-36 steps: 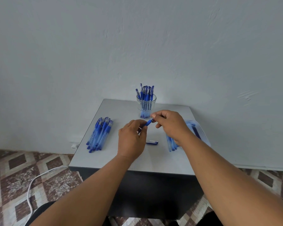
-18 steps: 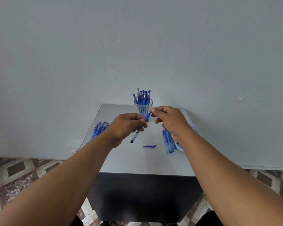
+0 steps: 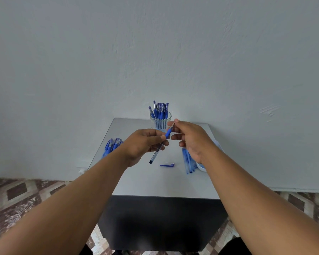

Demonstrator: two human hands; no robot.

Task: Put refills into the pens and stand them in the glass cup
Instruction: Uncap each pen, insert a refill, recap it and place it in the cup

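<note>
**Pen lifted off the table, tip end getting finished up**

So compared with a second ago, both hands have come up off the table [image 3: 155,181] and the pen [image 3: 161,144] is now held in the air, slanted, in front of the cup [image 3: 160,121] at the back edge. Left hand [image 3: 144,144] is curled round the middle of the barrel. Right hand [image 3: 188,137] pinches the front end just past the blue grip, fingertips right on the tip. My guess is the refill's already in and the tip piece is being twisted on, but it's too small to say for sure.

The cap [image 3: 167,164] lies alone mid-table, below the hands, so capping looks like the next bit before this one goes in with the rest.

Loose pens [image 3: 112,146] sit near the left edge, refills [image 3: 188,161] by the right edge next to a white tray [image 3: 201,167], mostly hidden by the right wrist.
</note>
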